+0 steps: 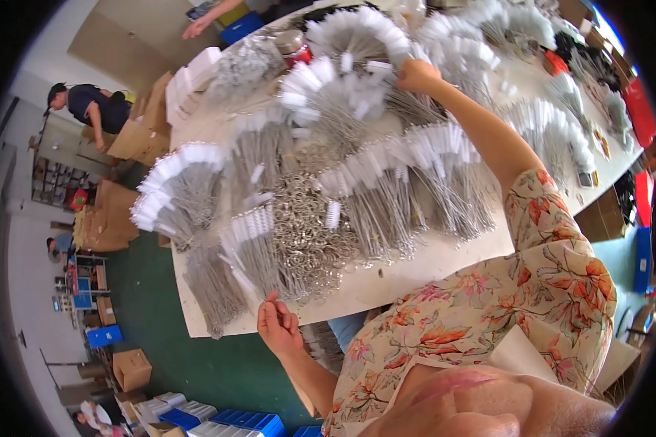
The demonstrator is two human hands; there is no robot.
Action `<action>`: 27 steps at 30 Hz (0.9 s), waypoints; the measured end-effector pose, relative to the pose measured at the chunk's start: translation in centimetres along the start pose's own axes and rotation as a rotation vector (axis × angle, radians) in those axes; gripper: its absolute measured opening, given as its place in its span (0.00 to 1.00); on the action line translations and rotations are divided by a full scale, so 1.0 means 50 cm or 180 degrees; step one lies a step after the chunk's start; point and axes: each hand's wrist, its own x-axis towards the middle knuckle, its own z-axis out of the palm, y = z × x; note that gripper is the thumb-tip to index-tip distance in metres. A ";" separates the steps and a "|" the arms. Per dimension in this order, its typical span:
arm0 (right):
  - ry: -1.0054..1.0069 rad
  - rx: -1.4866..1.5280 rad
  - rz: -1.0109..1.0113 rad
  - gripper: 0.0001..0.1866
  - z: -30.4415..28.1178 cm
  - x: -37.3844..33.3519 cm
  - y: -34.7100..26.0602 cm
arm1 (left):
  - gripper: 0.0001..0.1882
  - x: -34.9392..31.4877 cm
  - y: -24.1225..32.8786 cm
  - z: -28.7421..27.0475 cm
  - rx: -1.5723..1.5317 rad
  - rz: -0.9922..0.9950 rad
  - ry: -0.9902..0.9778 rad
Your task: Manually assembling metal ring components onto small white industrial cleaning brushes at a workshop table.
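Across the table lie many straw brushes [194,155] with white bristle heads and thin wire stems, laid in fanned bundles. My right hand [418,76] is stretched to the far side, fingers closed among the brushes [364,36] there; its fingertips are partly hidden. By the near table edge, my left hand [279,328] is raised with curled fingers, the thumb and forefinger close together; whether something thin is in them is not visible. A heap of small metal rings [306,233] spreads between the bundles, with a loose white brush head [333,215] on top.
A red-labelled jar [293,48] and a pile of clear, shiny pieces [244,69] stand at the back left of the white table [357,288]. Cardboard boxes [113,211] line the floor at left, where a person [95,109] bends over one. Another person's hand [197,28] shows at the top.
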 end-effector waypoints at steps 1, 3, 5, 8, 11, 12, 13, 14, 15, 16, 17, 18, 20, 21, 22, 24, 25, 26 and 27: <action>0.0030 0.0025 -0.0066 0.13 -0.006 0.013 0.005 | 0.11 -0.003 -0.001 -0.006 0.0020 -0.0025 0.0092; -0.0432 0.0135 -0.0360 0.18 -0.022 0.033 0.032 | 0.11 -0.007 -0.002 -0.011 -0.0046 0.0006 0.0128; -0.0401 0.0328 -0.0382 0.19 -0.021 0.039 0.047 | 0.11 -0.006 -0.004 -0.009 -0.0116 -0.0124 0.0207; 0.0304 0.0605 -0.0185 0.19 -0.033 0.044 0.052 | 0.12 0.007 -0.011 0.020 -0.0205 -0.0099 0.0014; 0.2292 0.1223 -0.1000 0.12 -0.086 0.014 -0.014 | 0.12 0.038 -0.027 0.055 0.0071 0.0213 -0.0104; 0.1887 0.1616 -0.0826 0.13 -0.130 -0.032 -0.077 | 0.12 0.052 -0.034 0.053 0.0308 0.0283 -0.0063; 0.1468 0.1961 -0.0616 0.14 -0.163 -0.091 -0.134 | 0.12 0.055 -0.026 0.077 0.0360 0.0305 -0.0155; 0.1161 0.2732 -0.1166 0.14 -0.163 -0.131 -0.153 | 0.12 0.060 -0.014 0.121 0.0409 0.0314 -0.0340; 0.0781 0.3511 -0.1729 0.15 -0.150 -0.164 -0.178 | 0.11 0.061 -0.004 0.154 0.0598 0.0444 -0.0528; 0.0274 0.3835 -0.1693 0.15 -0.128 -0.217 -0.225 | 0.11 0.062 0.002 0.177 0.0793 0.0577 -0.0685; -0.0216 0.4119 -0.1623 0.15 -0.103 -0.277 -0.270 | 0.11 0.074 -0.012 0.198 0.0820 0.0941 -0.0843; -0.0492 0.4399 -0.1758 0.15 -0.078 -0.334 -0.299 | 0.12 0.084 -0.024 0.225 0.0850 0.1303 -0.1041; -0.1127 0.4543 -0.1700 0.14 -0.037 -0.423 -0.339 | 0.13 0.093 -0.039 0.268 0.1071 0.1362 -0.1343; -0.1478 0.4394 -0.1523 0.13 -0.027 -0.455 -0.354 | 0.13 0.097 -0.049 0.281 0.1089 0.1380 -0.1306; -0.1660 0.4184 -0.1305 0.12 -0.022 -0.482 -0.365 | 0.12 0.102 -0.060 0.287 0.1649 0.2056 -0.1148; -0.1136 0.3906 -0.2010 0.14 0.010 -0.496 -0.353 | 0.11 0.116 -0.079 0.279 0.2211 0.2718 -0.0999; -0.1141 0.3916 -0.2015 0.14 0.009 -0.493 -0.343 | 0.09 0.124 -0.088 0.266 0.2243 0.2965 -0.0885; -0.0844 0.4032 -0.2145 0.14 0.002 -0.493 -0.339 | 0.07 0.128 -0.094 0.253 0.2273 0.3200 -0.0766; -0.0528 0.4139 -0.2240 0.14 0.000 -0.495 -0.327 | 0.04 0.101 -0.057 0.270 0.1211 0.2412 -0.0840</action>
